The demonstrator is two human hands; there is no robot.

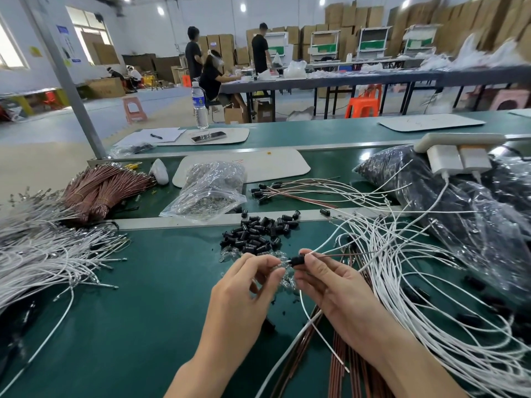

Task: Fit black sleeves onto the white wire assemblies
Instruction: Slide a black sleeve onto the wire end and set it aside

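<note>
At the centre of the frame, the right hand (324, 280) pinches a black sleeve (296, 260) between thumb and forefinger. A white wire (330, 245) runs from the sleeve toward the upper right. The left hand (247, 282) pinches the pale tip (287, 263) that sticks out of the sleeve's left side. Loose black sleeves (258, 232) lie heaped on the green table (143, 311) just above both hands.

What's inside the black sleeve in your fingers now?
A white wire and a brown wire leave the right end of the black sleeve, pinched by the right hand; the left hand pinches a clear part at its mouth. Its wall hides everything inside.
</note>
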